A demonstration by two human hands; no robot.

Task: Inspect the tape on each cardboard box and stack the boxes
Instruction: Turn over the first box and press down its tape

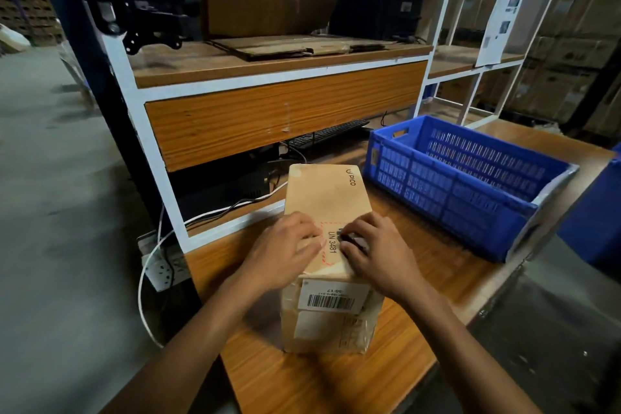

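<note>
1. Our left hand (285, 245) lies on the near part of the box top. Its fingers are together and pressing down, pinching nothing.
2. Our right hand (379, 247) rests beside it with bent fingers, the tips pressing on the red-bordered mark. It grips nothing either.
3. The cardboard box (327, 191) stands on the wooden table (336, 380), its barcode label (331, 299) facing us. The blue crate (470, 198) is near on the right, not touching.
4. To check well, we judge we should run our fingertips along every seam, feeling for lifted or wrinkled tape, then turn the box to reach the other faces. Tape on the top is too faint to make out.
5. We count two hands, one box on the table, one barcode label and one whole crate. Another blue thing is cut off at the right edge, and one keyboard (327, 134) sits behind.
</note>
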